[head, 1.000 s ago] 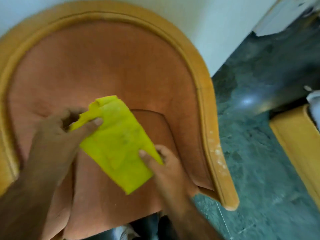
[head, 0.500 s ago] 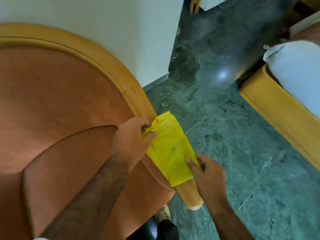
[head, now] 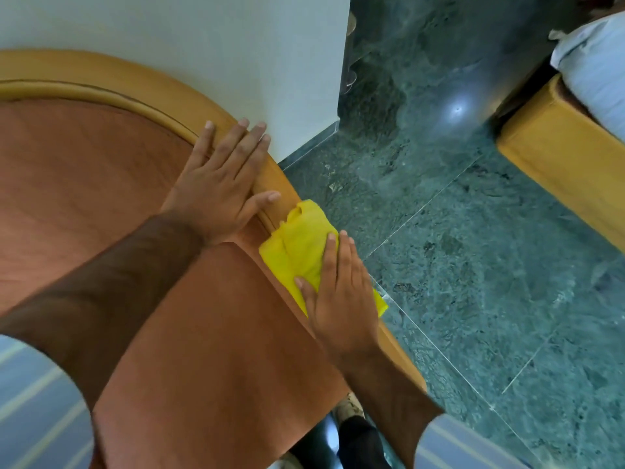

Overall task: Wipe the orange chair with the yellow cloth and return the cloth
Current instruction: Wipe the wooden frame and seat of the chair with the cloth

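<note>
My flat right hand [head: 341, 299] pins the cloth [head: 301, 243], likely limp and light, mid-fold; flat left hand [head: 216, 194] steadies the chair [head: 84, 170]

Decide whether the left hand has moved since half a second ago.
Yes. The left hand has let go of the yellow cloth and shifted up the chair's wooden rim, towards the backrest, now lying flat on it.

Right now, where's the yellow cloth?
Head view, right of centre: the folded yellow cloth lies on the orange chair's wooden arm rail, flat under the right hand.
</note>
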Demonstrator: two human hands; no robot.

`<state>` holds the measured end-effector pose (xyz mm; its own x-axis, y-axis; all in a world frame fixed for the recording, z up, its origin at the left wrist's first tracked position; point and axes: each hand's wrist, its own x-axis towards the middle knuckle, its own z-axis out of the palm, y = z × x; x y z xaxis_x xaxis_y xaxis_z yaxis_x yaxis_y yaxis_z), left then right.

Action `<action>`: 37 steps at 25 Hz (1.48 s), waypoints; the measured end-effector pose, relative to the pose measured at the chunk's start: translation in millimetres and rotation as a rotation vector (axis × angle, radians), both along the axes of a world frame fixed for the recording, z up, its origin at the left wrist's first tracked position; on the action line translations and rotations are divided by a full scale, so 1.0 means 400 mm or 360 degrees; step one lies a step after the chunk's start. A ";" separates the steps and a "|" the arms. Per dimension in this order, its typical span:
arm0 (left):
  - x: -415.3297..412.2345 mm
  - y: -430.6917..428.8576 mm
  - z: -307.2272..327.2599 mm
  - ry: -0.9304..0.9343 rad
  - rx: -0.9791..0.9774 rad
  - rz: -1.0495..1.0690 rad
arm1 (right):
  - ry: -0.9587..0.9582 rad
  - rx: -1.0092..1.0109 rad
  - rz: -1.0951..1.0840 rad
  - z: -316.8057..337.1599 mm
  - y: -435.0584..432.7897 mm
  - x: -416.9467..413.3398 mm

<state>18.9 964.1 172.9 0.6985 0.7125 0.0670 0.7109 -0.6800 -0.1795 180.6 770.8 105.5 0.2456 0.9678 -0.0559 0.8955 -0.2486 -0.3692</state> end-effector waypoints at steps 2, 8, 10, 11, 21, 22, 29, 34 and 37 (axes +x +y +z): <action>-0.005 0.002 -0.004 -0.0027 0.0039 -0.0046 | 0.0052 0.0149 0.0021 0.015 0.088 -0.027; -0.005 0.007 -0.012 -0.0123 0.0005 -0.0072 | 0.0037 0.0203 0.0199 0.003 0.104 -0.010; -0.004 0.004 -0.011 -0.0113 0.0009 -0.0083 | -0.0079 0.0019 0.0235 -0.015 -0.045 0.041; -0.004 0.003 -0.010 -0.0110 0.0009 -0.0078 | -0.0146 -0.0058 0.0253 -0.022 -0.132 0.070; -0.001 0.004 0.003 -0.0025 0.0016 -0.0047 | -0.0144 -0.0132 0.0075 -0.009 -0.092 0.019; -0.002 0.002 0.002 -0.0026 0.0007 -0.0043 | -0.0074 -0.0087 0.0054 0.001 -0.022 -0.004; 0.020 -0.016 0.021 -0.0171 -0.0208 0.0093 | 0.0274 0.0103 0.0192 0.025 0.035 0.007; 0.108 -0.207 0.019 -0.1175 -0.0362 0.1088 | 0.1248 -0.0319 -0.0630 0.100 -0.011 0.135; 0.165 -0.267 0.006 -0.1461 -0.0909 0.1686 | 0.1152 -0.0529 -0.0620 0.098 -0.041 0.176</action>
